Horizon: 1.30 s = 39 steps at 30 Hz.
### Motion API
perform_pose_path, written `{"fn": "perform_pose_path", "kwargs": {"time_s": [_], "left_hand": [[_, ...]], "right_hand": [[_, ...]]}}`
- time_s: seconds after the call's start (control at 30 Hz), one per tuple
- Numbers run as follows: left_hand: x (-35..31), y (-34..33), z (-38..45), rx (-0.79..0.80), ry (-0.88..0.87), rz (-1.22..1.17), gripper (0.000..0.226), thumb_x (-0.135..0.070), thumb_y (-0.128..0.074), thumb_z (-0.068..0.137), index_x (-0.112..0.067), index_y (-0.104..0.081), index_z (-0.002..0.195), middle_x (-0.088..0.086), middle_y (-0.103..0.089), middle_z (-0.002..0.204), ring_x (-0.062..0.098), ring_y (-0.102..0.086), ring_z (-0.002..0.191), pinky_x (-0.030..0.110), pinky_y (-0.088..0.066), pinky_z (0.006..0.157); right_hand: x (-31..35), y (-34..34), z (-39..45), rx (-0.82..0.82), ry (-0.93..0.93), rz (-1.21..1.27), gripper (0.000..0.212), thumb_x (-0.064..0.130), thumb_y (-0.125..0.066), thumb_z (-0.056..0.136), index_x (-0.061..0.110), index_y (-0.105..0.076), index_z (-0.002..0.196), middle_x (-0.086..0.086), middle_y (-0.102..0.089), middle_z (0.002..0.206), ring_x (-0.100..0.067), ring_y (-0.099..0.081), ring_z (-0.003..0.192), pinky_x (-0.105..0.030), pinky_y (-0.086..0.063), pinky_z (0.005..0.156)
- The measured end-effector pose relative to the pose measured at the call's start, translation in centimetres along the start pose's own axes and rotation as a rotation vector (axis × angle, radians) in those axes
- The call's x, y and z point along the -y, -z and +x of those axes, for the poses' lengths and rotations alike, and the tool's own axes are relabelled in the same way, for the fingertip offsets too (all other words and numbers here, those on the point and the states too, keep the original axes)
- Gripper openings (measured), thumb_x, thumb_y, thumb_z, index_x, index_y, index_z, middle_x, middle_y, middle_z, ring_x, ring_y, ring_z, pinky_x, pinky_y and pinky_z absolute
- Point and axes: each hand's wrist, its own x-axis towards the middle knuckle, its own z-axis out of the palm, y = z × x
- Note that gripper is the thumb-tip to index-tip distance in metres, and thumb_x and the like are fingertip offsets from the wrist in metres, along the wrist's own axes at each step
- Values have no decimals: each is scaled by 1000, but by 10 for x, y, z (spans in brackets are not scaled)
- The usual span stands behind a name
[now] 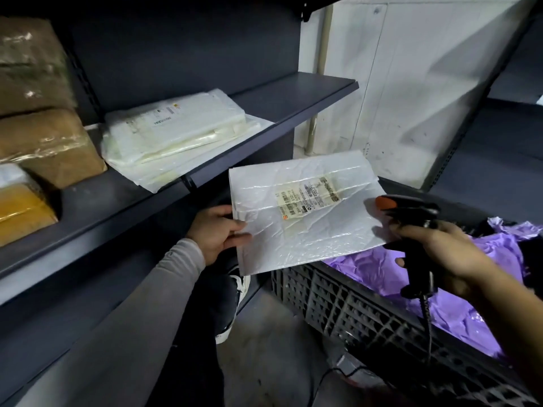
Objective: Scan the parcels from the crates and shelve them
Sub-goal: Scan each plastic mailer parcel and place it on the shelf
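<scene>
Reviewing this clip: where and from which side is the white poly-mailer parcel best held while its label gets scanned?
Probably by its left edge, coming from the left, as the left hand pinches it now. The white poly-mailer parcel is flat, thin and held label-up, and the shipping label sits near the middle, so an edge grip leaves it uncovered for the barcode scanner that the right hand grips.

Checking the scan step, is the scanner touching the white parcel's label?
Apart. The head view shows the scanner, held in the right hand, off to the side of the label, with bare white parcel between them.
</scene>
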Motion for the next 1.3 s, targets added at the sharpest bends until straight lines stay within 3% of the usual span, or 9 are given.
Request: {"fn": "perform_pose_path", "kwargs": {"time_s": [0.33, 0.47, 0.57, 0.63, 0.7, 0.87, 0.97, 1.1, 1.3], "left_hand": [[-67, 23, -37, -148, -275, 125, 47, 13, -72, 86, -12, -67, 125, 17, -75, 108, 29, -75, 81, 33, -63, 60], [-103, 39, -37, -282, -398, 139, 73, 17, -68, 86, -19, -51, 147, 13, -71, 105, 23, -72, 78, 36, -65, 62], [-117, 48, -35, -299, -506, 172, 80, 17, -68, 84, -23, -47, 150, 3, -74, 96, 15, -72, 75, 33, -64, 66], [-124, 55, -35, -315, -582, 262, 79, 13, -71, 82, -24, -49, 148, -3, -73, 110, 3, -72, 87, 33, -61, 78], [-131, 62, -34, -354, -626, 424, 82, 2, -79, 81, -25, -47, 152, -4, -63, 137, -2, -59, 120, 31, -52, 104], [-137, 75, -23, -387, -645, 777, 86, -20, -85, 81, -28, -43, 156, 2, -44, 157, 16, -39, 145, 29, -32, 120], [-135, 77, -15, -410, -628, 956, 89, -41, -86, 80, -25, -44, 156, 12, -34, 164, 23, -22, 156, 24, -19, 118], [-130, 84, 10, -481, -523, 1204, 110, -96, -53, 59, -38, -47, 152, 20, -23, 168, 42, -17, 156, 47, -20, 126], [-131, 95, 36, -414, -278, 1399, 87, -88, -39, 86, -44, -26, 160, 10, 14, 173, 49, 19, 154, 53, 4, 128]], "right_hand": [[57, -32, 0, 86, 150, 63, 21, 10, -65, 98, 12, -72, 118, -11, -79, 108, -18, -74, 86, -35, -57, 64], [82, -67, 16, 91, 208, 150, 22, 3, -61, 98, 2, -69, 118, -22, -77, 108, -23, -67, 64, -28, -53, 53], [96, -92, 27, 131, 220, 163, 20, 6, -63, 97, 6, -72, 115, -24, -75, 114, -30, -62, 78, -29, -53, 55], [104, -108, 34, 158, 229, 165, 19, 8, -65, 96, 11, -75, 112, -21, -76, 114, -27, -64, 88, -30, -52, 61], [110, -124, 41, 182, 241, 147, 16, 9, -67, 95, 15, -77, 105, -16, -77, 113, -22, -66, 91, -32, -50, 67], [122, -162, 66, 229, 254, 141, 16, 12, -65, 97, 18, -75, 107, 1, -78, 117, -17, -70, 100, -34, -52, 73], [124, -185, 85, 221, 247, 148, 21, 10, -64, 98, 13, -71, 118, -4, -77, 119, -16, -73, 101, -36, -54, 71], [128, -214, 108, 238, 229, 131, 26, 11, -67, 97, 10, -69, 122, -8, -77, 118, -15, -74, 99, -33, -55, 65], [133, -248, 139, 246, 210, 117, 21, 11, -68, 97, 14, -72, 117, -6, -79, 109, -15, -74, 95, -34, -57, 68]]}}
